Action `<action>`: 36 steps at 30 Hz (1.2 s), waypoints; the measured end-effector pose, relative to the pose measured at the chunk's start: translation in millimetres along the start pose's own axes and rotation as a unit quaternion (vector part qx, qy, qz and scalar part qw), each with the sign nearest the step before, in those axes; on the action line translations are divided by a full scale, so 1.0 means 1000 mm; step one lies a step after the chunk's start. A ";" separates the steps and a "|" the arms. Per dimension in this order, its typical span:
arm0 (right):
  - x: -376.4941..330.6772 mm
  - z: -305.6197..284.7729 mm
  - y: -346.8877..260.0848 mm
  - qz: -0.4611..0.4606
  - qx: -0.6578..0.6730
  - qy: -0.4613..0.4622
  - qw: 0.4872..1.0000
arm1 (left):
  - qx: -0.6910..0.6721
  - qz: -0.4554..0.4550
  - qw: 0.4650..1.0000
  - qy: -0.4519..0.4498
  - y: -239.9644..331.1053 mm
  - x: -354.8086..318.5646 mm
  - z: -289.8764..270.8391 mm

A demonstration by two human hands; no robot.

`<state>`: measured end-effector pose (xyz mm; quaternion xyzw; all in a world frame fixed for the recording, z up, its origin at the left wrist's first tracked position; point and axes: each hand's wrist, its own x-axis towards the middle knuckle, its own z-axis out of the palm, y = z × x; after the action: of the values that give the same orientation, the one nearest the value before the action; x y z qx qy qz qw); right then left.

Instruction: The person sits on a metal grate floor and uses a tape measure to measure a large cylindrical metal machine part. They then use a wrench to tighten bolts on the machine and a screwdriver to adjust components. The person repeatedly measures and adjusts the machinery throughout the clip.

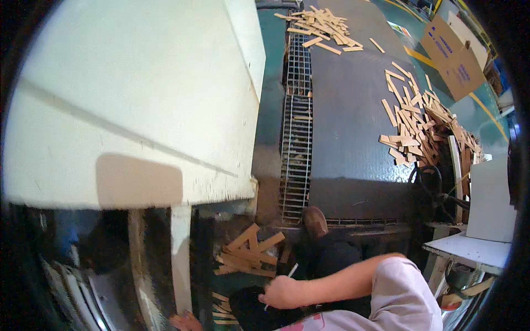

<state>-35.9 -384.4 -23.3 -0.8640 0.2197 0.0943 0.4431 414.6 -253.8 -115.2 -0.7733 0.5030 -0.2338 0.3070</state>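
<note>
My right hand [280, 291] reaches in from the lower right, its arm in a light pink sleeve, and is closed on a thin white stick [291, 271] that points up and to the right. It hovers over my dark trouser leg, just below a small heap of wooden slats [247, 255] on the floor. Only the fingertips of my left hand [184, 321] show at the bottom edge, touching the foot of a white upright strip [180, 259]; its grip is hidden. A big white panel [138, 99] fills the upper left.
My brown shoe [314, 220] rests by a long metal floor grate [296, 138]. Piles of wooden slats [419, 127] lie on the dark floor to the right and at the far top [320, 27]. A cardboard box [454, 55] and a white table [475, 249] are at the right.
</note>
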 end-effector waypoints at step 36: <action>-0.257 0.003 -0.277 0.379 0.362 0.181 0.832 | -0.260 0.671 0.478 -0.504 -0.043 -0.138 -0.479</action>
<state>-134.8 -165.0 267.3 -0.4922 0.6244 0.0101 0.6064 67.5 -228.1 244.6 -0.2301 0.6654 0.6142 0.3565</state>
